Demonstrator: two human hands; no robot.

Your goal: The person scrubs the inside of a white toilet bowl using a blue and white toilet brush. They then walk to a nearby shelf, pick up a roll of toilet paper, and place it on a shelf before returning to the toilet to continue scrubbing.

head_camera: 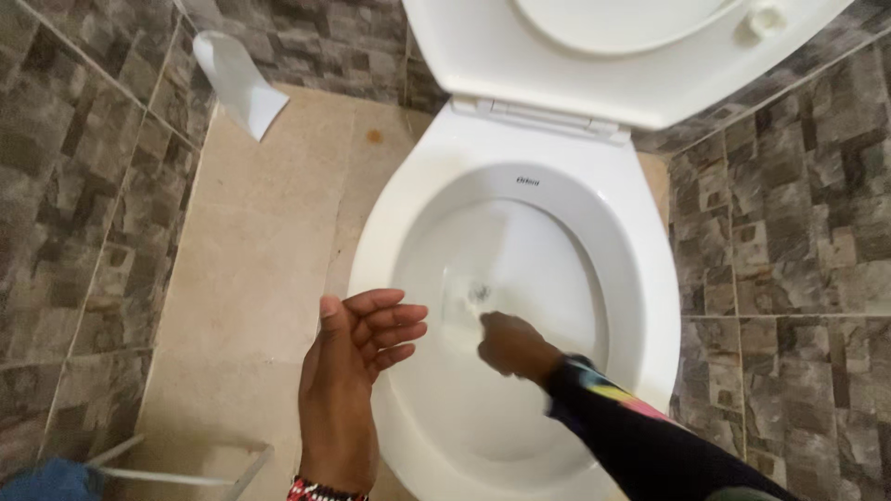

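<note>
Nearest the camera, one left hand [348, 371] hovers over the front left rim of the toilet bowl [650, 306], palm up, its fingers [394, 327] released and spread, holding nothing; a beaded band shows at the wrist at the bottom edge; one right hand [512, 345], blurred, reaches down inside the bowl from a dark sleeve [640, 441] with coloured patches, its fingers curled in toward the palm, though whether they grasp anything I cannot tell; at the lower left one thin metal frame [176, 468] stands on the beige tiled floor [269, 232]; the single white bowl fills the middle, wet near its drain; beyond it one raised lid [575, 70] leans back; farthest, at the upper left, one strip of toilet paper [237, 79] hangs against the grey mosaic wall [74, 186].
</note>
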